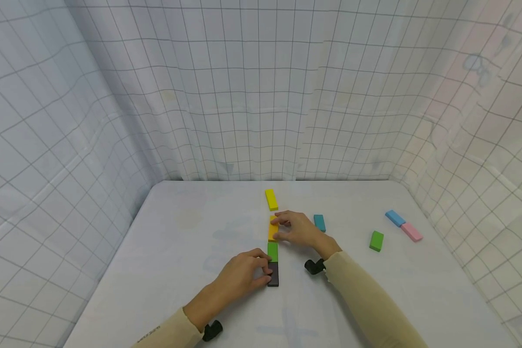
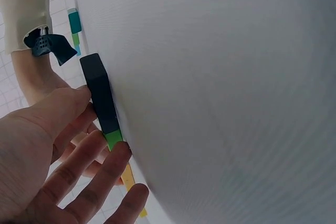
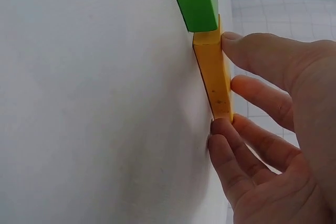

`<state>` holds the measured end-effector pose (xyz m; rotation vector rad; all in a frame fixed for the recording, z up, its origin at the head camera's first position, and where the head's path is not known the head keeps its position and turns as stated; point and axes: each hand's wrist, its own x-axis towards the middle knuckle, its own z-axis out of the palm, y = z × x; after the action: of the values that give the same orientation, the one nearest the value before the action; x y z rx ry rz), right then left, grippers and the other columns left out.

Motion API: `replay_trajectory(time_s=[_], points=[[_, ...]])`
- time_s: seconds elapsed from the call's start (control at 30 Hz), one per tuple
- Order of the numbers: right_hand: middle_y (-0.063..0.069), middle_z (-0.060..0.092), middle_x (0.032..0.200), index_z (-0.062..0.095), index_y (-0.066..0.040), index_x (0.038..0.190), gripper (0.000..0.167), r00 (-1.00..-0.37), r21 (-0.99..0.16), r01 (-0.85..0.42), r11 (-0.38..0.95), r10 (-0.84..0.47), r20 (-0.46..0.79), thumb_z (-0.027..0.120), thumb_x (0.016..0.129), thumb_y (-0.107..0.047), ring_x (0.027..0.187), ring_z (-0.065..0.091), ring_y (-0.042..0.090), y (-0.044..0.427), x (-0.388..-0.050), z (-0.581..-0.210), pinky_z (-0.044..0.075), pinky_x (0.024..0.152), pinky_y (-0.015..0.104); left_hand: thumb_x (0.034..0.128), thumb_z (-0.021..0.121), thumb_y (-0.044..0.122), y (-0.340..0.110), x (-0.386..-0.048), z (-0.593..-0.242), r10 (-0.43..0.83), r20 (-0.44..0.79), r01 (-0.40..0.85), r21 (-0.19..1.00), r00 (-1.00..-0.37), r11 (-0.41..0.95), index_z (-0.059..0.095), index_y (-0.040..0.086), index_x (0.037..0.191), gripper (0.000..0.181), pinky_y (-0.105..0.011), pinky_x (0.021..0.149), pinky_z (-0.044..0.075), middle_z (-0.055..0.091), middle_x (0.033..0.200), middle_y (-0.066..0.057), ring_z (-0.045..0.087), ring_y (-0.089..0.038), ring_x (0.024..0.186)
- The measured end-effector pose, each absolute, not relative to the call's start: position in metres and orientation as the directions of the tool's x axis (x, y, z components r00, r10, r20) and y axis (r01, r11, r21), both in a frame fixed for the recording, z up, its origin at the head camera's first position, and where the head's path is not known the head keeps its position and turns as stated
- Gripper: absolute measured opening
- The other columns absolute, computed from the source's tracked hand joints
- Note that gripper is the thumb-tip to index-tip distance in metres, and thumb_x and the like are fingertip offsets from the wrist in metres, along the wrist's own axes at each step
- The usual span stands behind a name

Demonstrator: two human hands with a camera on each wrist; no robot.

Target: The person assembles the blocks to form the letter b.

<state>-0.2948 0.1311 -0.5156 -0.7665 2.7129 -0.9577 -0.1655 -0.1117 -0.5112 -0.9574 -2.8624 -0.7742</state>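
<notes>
A row of blocks runs away from me near the middle of the table. The black block (image 1: 274, 276) is nearest, and a green block (image 1: 272, 251) abuts its far end. Beyond lies an orange block (image 1: 272, 235), with a yellow block (image 1: 271, 199) farther off, apart from it. My left hand (image 1: 242, 273) touches the black block's left side with thumb and fingertips, its other fingers reaching along the green one. My right hand (image 1: 298, 229) holds the orange block from the right. In the right wrist view its thumb is at the near end, with fingers by the far end.
A teal block (image 1: 319, 223) lies just right of my right hand. Farther right are another green block (image 1: 376, 240) and a blue block (image 1: 395, 218) end to end with a pink block (image 1: 412, 232). Gridded white curtains (image 1: 261, 96) surround the white table (image 1: 178, 251).
</notes>
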Motion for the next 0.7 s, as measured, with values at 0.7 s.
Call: replay_trajectory(time_s=[0.7], points=[[0.009, 0.065, 0.173, 0.080, -0.016, 0.145, 0.045, -0.822, -0.655, -0.445, 0.610, -0.569, 0.028, 0.091, 0.105, -0.034, 0.156, 0.067, 0.033, 0.1359, -0.2967, -0.5174, 0.055, 0.131, 0.050, 0.0986, 0.096, 0.016, -0.1116, -0.1660, -0.5088, 0.565, 0.182, 0.580, 0.445, -0.805, 0.683, 0.083, 0.018, 0.091, 0.015, -0.041, 0.097, 0.070, 0.084, 0.128, -0.003, 0.084, -0.022, 0.112]])
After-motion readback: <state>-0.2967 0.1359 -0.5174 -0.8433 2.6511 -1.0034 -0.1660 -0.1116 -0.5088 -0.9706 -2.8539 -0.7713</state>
